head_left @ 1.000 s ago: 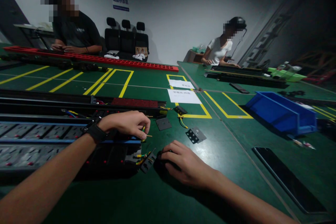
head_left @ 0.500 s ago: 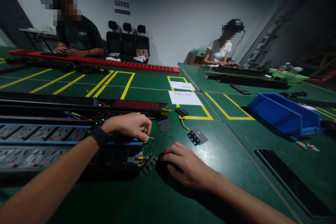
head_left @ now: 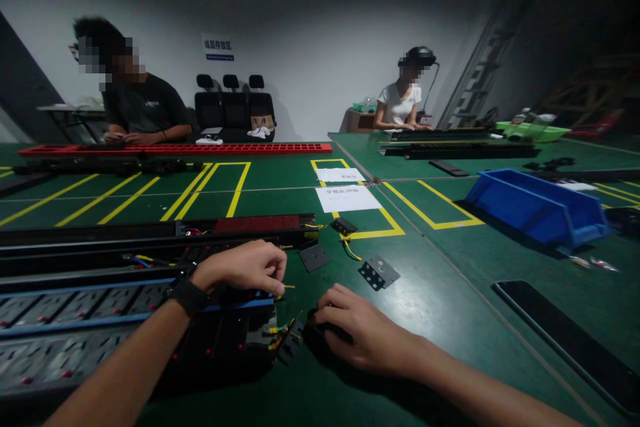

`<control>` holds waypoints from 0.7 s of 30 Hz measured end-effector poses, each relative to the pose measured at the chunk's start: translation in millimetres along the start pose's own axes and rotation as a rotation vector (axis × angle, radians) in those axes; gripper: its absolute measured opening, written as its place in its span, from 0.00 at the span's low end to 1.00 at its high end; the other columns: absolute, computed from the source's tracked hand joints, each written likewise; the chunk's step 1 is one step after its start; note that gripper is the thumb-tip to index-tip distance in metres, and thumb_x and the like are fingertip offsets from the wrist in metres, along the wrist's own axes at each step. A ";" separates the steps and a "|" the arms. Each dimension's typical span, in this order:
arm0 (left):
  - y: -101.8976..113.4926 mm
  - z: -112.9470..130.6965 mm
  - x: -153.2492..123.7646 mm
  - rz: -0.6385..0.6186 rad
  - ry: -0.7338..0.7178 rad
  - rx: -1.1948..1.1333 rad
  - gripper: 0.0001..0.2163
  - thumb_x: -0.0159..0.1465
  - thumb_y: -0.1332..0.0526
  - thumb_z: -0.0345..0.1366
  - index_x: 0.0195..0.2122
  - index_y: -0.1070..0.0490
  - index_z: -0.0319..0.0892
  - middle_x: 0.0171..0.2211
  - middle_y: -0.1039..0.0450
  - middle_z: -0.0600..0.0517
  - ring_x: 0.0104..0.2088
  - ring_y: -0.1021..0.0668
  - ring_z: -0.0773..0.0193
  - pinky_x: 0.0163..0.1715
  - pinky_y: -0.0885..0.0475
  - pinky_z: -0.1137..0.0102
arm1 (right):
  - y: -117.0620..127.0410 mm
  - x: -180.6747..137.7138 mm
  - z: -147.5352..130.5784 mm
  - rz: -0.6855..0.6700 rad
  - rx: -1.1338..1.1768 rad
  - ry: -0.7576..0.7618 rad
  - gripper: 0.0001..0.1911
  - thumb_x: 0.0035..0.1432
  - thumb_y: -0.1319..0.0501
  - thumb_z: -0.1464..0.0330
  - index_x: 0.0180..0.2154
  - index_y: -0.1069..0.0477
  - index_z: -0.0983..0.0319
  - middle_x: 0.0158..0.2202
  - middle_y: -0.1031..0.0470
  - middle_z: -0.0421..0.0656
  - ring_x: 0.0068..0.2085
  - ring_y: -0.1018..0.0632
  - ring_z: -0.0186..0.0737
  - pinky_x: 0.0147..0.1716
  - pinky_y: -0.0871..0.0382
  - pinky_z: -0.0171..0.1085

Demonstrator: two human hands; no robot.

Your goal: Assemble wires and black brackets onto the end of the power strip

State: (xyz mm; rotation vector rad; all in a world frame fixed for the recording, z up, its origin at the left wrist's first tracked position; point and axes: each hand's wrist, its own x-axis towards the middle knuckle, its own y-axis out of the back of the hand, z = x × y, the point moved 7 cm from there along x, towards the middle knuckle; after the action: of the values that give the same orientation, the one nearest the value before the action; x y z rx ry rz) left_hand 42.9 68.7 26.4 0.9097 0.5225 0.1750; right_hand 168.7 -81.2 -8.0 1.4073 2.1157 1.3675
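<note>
My left hand (head_left: 245, 268) is closed in a pinch over the end of the black power strips. A thin brass-coloured piece (head_left: 289, 287) sticks out from its fingertips. Below that hand lies a power strip (head_left: 223, 330) with rows of sockets and small red parts. At its open end, yellow-green wires (head_left: 273, 331) run to a small black end plate (head_left: 289, 345) standing tilted. My right hand (head_left: 353, 327) rests low over the green table, fingers curled to the right of that plate. Something dark shows under its fingertips, but I cannot make out what.
Flat black plates (head_left: 314, 257) and a bent bracket with holes (head_left: 379, 272) lie beyond my hands. A blue bin (head_left: 540, 213) and a phone (head_left: 565, 340) are on the right. Paper sheets (head_left: 347, 199) lie ahead. Two people sit across the table (head_left: 425, 293).
The view has tilted upward, so the scene sits lower in the picture. Both hands keep nearly the same places over the table, and the left pinch stays closed.
</note>
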 end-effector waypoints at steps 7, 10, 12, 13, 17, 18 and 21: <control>1.3 0.0 -1.6 -0.002 0.044 -0.051 0.11 0.55 0.31 0.44 0.31 0.25 0.42 0.22 0.38 0.59 0.24 0.35 0.67 0.24 0.47 0.70 | -2.5 6.8 6.3 0.055 -0.035 -0.008 0.19 0.54 0.40 0.80 0.47 0.26 0.59 0.44 0.25 0.45 0.44 0.27 0.42 0.42 0.31 0.38; 0.9 -1.3 -1.9 -0.003 0.074 -0.055 0.10 0.54 0.31 0.42 0.31 0.25 0.43 0.22 0.38 0.59 0.24 0.36 0.68 0.24 0.46 0.70 | -2.5 8.1 7.7 0.073 -0.028 -0.022 0.20 0.52 0.40 0.80 0.46 0.26 0.58 0.44 0.25 0.45 0.45 0.27 0.42 0.42 0.31 0.37; 1.2 -1.2 -1.8 0.004 0.072 -0.030 0.09 0.54 0.30 0.41 0.31 0.25 0.43 0.22 0.39 0.59 0.24 0.36 0.68 0.25 0.46 0.70 | -2.8 8.5 8.6 0.081 -0.025 -0.022 0.20 0.52 0.40 0.80 0.46 0.26 0.58 0.45 0.25 0.45 0.45 0.26 0.42 0.43 0.30 0.38; 1.5 -1.1 -1.8 0.008 0.069 -0.023 0.09 0.54 0.30 0.41 0.31 0.25 0.43 0.22 0.39 0.59 0.25 0.36 0.68 0.25 0.46 0.70 | -3.0 8.7 9.0 0.082 -0.024 -0.019 0.20 0.53 0.40 0.80 0.46 0.26 0.58 0.45 0.25 0.45 0.46 0.26 0.43 0.43 0.30 0.38; 1.4 -1.0 -1.2 0.000 0.059 -0.015 0.09 0.55 0.31 0.42 0.31 0.26 0.43 0.23 0.37 0.58 0.26 0.35 0.67 0.26 0.45 0.70 | -3.3 8.9 10.6 0.078 -0.016 -0.014 0.19 0.54 0.40 0.79 0.47 0.26 0.57 0.46 0.24 0.45 0.46 0.26 0.43 0.44 0.29 0.39; 1.3 -1.1 -1.0 -0.005 0.061 -0.012 0.09 0.55 0.31 0.42 0.31 0.26 0.43 0.23 0.37 0.58 0.26 0.35 0.67 0.26 0.45 0.70 | -2.9 8.7 10.7 0.076 -0.012 -0.016 0.19 0.54 0.40 0.79 0.47 0.26 0.58 0.46 0.24 0.45 0.46 0.26 0.43 0.44 0.29 0.39; 1.3 -0.7 0.1 -0.014 0.064 -0.007 0.09 0.55 0.31 0.41 0.30 0.26 0.43 0.23 0.37 0.58 0.26 0.35 0.67 0.26 0.45 0.69 | -0.7 7.9 9.1 0.077 0.002 -0.017 0.19 0.53 0.40 0.79 0.46 0.26 0.58 0.46 0.24 0.45 0.46 0.25 0.43 0.44 0.29 0.39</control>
State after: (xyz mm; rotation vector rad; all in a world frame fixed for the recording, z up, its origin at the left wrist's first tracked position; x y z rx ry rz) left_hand 42.7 70.0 27.0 0.8955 0.5873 0.1937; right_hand 170.2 -69.7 -11.3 1.5099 2.0735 1.3765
